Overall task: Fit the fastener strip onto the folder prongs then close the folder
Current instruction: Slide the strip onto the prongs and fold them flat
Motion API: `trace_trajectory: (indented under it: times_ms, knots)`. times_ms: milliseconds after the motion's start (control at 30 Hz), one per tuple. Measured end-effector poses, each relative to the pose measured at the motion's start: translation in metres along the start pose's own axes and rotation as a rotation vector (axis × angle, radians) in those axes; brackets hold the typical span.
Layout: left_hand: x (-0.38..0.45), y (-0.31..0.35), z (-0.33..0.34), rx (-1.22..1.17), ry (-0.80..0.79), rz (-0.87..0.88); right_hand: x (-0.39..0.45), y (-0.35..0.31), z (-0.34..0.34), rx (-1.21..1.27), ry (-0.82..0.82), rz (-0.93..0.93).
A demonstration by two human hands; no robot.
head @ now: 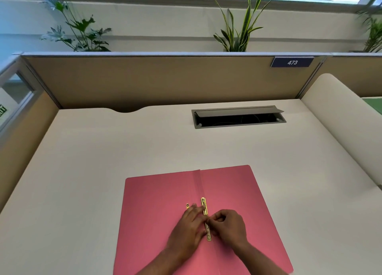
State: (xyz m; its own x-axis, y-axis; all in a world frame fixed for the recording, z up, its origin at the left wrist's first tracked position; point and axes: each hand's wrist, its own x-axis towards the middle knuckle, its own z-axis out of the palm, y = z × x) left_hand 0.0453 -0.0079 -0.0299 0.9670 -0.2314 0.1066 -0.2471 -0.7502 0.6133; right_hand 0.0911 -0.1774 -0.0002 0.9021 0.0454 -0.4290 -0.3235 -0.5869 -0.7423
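Observation:
A pink folder lies open and flat on the desk in front of me. Along its centre fold lies a brass fastener strip, running away from me. A second brass piece pokes out just left of it, mostly hidden under my fingers. My left hand rests flat on the folder with its fingertips pressing on the strip. My right hand pinches the strip near its middle with thumb and forefinger. The prongs themselves are hidden by my hands.
The cream desk extends around the folder. An open grey cable hatch sits at the back right. A tan partition with a "473" sign stands behind, and a curved white divider lines the right side.

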Motion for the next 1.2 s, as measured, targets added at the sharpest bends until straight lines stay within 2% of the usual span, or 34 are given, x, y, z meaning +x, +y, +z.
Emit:
trace_trajectory:
  times_ms: [267,367,633,767,1033,1200]
  knots:
    - [0.003,0.0,0.002,0.003,-0.016,-0.018,-0.009,0.012,0.0,-0.097,0.054,-0.077]
    - [0.006,0.002,0.0,0.003,-0.023,-0.027,-0.015,0.018,-0.002,-0.077,0.024,-0.11]
    - [0.007,0.003,-0.001,0.125,-0.078,-0.061,-0.042,0.035,0.003,-0.117,-0.001,-0.401]
    - [0.006,0.006,-0.001,0.189,-0.091,-0.072,-0.043,0.044,0.007,-0.127,0.112,-0.353]
    - [0.008,0.015,-0.008,0.189,-0.117,-0.108,-0.049,0.047,0.013,-0.043,0.203,-0.267]
    - [0.009,0.021,-0.011,0.192,-0.141,-0.134,-0.047,0.049,0.011,-0.078,0.178,-0.351]
